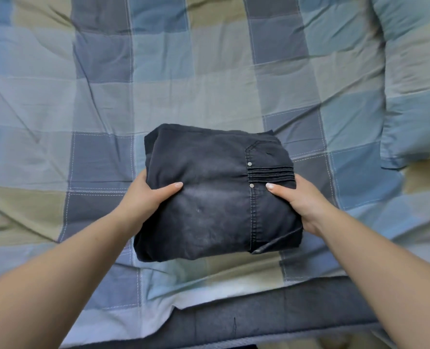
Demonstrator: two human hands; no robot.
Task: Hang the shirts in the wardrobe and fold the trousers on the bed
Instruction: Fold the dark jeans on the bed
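A pair of dark charcoal denim trousers (216, 195), folded into a thick rectangular bundle with white stitching and two metal rivets on top, lay at the centre of the view on the bed's blue, grey and olive checked cotton cover (103, 102). The left hand (146, 197) gripped the bundle's 9 o'clock edge and the right hand (302, 200) its 3 o'clock edge, each thumb pressed flat on top while the fingers curled out of sight beneath. A matching checked pillow (415, 79) lay at 2 o'clock, well apart from the trousers, and the grey mattress edge (271, 306) ran along 6 o'clock.
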